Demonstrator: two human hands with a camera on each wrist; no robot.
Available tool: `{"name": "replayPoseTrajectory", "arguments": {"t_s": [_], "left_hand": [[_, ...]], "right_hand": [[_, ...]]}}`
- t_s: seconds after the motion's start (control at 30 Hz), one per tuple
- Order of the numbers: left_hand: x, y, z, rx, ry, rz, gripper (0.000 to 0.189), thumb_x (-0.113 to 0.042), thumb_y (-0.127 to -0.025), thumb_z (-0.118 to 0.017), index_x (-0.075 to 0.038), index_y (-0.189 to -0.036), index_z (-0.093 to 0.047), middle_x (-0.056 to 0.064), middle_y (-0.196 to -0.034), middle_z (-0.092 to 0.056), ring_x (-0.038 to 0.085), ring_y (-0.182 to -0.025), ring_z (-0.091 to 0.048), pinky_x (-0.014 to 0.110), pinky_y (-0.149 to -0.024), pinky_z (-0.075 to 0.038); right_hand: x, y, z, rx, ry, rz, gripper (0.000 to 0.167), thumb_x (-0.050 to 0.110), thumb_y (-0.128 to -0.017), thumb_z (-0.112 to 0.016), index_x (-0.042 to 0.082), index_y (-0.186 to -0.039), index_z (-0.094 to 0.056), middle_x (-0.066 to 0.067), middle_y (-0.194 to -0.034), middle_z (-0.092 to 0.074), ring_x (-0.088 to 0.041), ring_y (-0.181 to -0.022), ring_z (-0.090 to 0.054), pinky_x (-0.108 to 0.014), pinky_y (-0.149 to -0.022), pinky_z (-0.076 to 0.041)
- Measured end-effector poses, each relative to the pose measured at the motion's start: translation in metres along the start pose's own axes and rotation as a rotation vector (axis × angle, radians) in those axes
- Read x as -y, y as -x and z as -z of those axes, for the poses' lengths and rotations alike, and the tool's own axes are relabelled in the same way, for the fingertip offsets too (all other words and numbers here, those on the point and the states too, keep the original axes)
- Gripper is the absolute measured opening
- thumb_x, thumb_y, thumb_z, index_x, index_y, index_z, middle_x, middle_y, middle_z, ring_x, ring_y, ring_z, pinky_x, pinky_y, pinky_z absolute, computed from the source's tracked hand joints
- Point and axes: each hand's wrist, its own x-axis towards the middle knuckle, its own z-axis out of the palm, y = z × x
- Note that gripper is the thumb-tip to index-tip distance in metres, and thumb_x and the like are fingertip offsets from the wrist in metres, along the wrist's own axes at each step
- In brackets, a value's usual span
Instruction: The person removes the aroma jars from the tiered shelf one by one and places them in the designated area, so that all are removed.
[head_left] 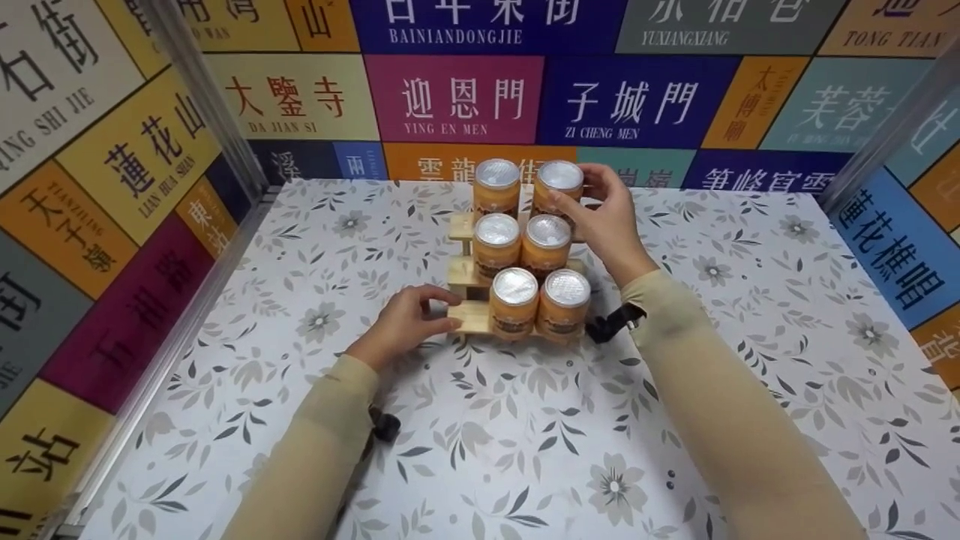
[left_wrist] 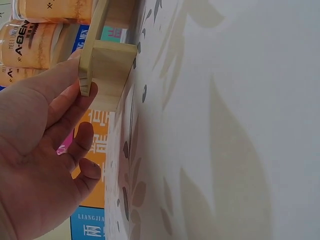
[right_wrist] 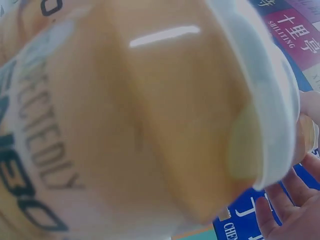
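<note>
A small wooden three-step rack [head_left: 472, 315] stands on the table with orange-brown cans, two on each step. My left hand [head_left: 409, 319] pinches the left end of its lowest step between thumb and fingers; in the left wrist view the thumb lies over the board's edge [left_wrist: 86, 70]. My right hand [head_left: 611, 225] grips the right can [head_left: 559, 176] on the top step, thumb in front and fingers behind. Beside it stands the left top can [head_left: 496, 184]. Middle-step cans [head_left: 496, 244] and bottom-step cans [head_left: 514, 304] sit below. A near can [right_wrist: 140, 120] fills most of the right wrist view.
White cloth with grey leaves and flowers covers the table [head_left: 495, 450]. Behind it rises a wall of coloured street-name panels [head_left: 465, 97], with further panels [head_left: 112, 315] along the left and right sides. Black straps [head_left: 615, 322] circle both wrists.
</note>
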Motion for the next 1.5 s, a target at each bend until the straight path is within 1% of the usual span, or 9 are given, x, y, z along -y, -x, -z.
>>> {"name": "replayPoseTrajectory", "arguments": {"t_s": [0.13, 0.43, 0.67, 0.8, 0.97, 1.1, 1.2, 1.37, 1.5], "left_hand": [[0.001, 0.000, 0.000, 0.002, -0.003, -0.001, 0.033, -0.026, -0.087, -0.084, -0.022, -0.119, -0.075, 0.000, -0.117, -0.071, 0.025, -0.098, -0.060, 0.034, -0.081, -0.045], [0.000, -0.001, 0.001, 0.000, -0.003, -0.010, 0.034, -0.026, -0.088, -0.084, -0.021, -0.120, -0.075, -0.002, -0.121, -0.071, 0.024, -0.100, -0.058, 0.034, -0.082, -0.045], [0.001, 0.000, 0.001, 0.007, 0.012, -0.001, 0.035, -0.025, -0.088, -0.083, -0.021, -0.121, -0.073, -0.001, -0.119, -0.070, 0.024, -0.101, -0.058, 0.034, -0.083, -0.045], [0.002, 0.002, 0.002, 0.008, 0.016, 0.020, 0.035, -0.025, -0.088, -0.083, -0.022, -0.121, -0.073, 0.000, -0.117, -0.069, 0.024, -0.101, -0.058, 0.035, -0.083, -0.046], [0.000, 0.002, 0.004, 0.018, 0.019, 0.020, 0.034, -0.024, -0.089, -0.083, -0.021, -0.121, -0.073, 0.000, -0.117, -0.069, 0.024, -0.102, -0.058, 0.035, -0.083, -0.046], [-0.001, 0.001, 0.004, 0.018, 0.027, 0.024, 0.034, -0.022, -0.089, -0.082, -0.020, -0.121, -0.073, 0.000, -0.117, -0.069, 0.025, -0.101, -0.058, 0.035, -0.082, -0.046], [-0.002, 0.001, 0.003, 0.016, 0.025, 0.024, 0.035, -0.022, -0.088, -0.083, -0.021, -0.122, -0.073, 0.003, -0.114, -0.069, 0.023, -0.097, -0.057, 0.034, -0.080, -0.045], [-0.002, 0.002, 0.001, 0.007, 0.012, 0.016, 0.035, -0.024, -0.088, -0.083, -0.020, -0.121, -0.073, 0.009, -0.107, -0.067, 0.021, -0.091, -0.055, 0.033, -0.077, -0.045], [-0.001, 0.002, -0.001, 0.004, 0.016, 0.022, 0.034, -0.024, -0.088, -0.083, -0.021, -0.121, -0.073, 0.008, -0.107, -0.067, 0.021, -0.091, -0.056, 0.034, -0.077, -0.045]], "right_hand": [[-0.001, 0.005, 0.007, -0.024, 0.008, 0.016, 0.057, 0.031, -0.088, -0.084, 0.012, -0.135, -0.059, -0.008, -0.132, -0.064, -0.018, -0.115, -0.059, -0.030, -0.094, -0.045], [-0.005, 0.016, 0.031, -0.086, -0.023, 0.014, 0.053, 0.027, -0.088, -0.083, 0.013, -0.134, -0.060, -0.006, -0.131, -0.065, -0.014, -0.112, -0.060, -0.030, -0.093, -0.044], [-0.010, 0.019, 0.052, -0.145, 0.009, 0.046, 0.049, 0.025, -0.089, -0.082, 0.012, -0.132, -0.062, -0.003, -0.129, -0.065, -0.013, -0.110, -0.060, -0.027, -0.090, -0.043], [-0.013, 0.022, 0.062, -0.158, 0.012, 0.020, 0.051, 0.026, -0.089, -0.082, 0.013, -0.134, -0.061, -0.001, -0.130, -0.064, -0.012, -0.111, -0.060, -0.028, -0.092, -0.042], [-0.022, 0.025, 0.072, -0.186, 0.024, -0.011, 0.052, 0.025, -0.089, -0.082, 0.013, -0.135, -0.060, 0.000, -0.132, -0.062, -0.012, -0.113, -0.059, -0.030, -0.096, -0.044], [-0.032, 0.028, 0.076, -0.181, 0.056, -0.034, 0.053, 0.028, -0.089, -0.083, 0.014, -0.135, -0.060, -0.001, -0.133, -0.062, -0.012, -0.114, -0.059, -0.031, -0.096, -0.043], [-0.039, 0.030, 0.079, -0.162, 0.082, -0.056, 0.054, 0.030, -0.089, -0.083, 0.014, -0.135, -0.059, -0.001, -0.133, -0.062, -0.012, -0.115, -0.059, -0.031, -0.096, -0.042], [-0.048, 0.034, 0.084, -0.131, 0.119, -0.107, 0.054, 0.032, -0.090, -0.081, 0.013, -0.134, -0.058, 0.001, -0.130, -0.060, -0.014, -0.117, -0.058, -0.030, -0.098, -0.045], [-0.058, 0.037, 0.088, -0.110, 0.162, -0.125, 0.052, 0.030, -0.091, -0.079, 0.011, -0.134, -0.057, -0.002, -0.131, -0.060, -0.015, -0.118, -0.058, -0.030, -0.099, -0.046]]}}
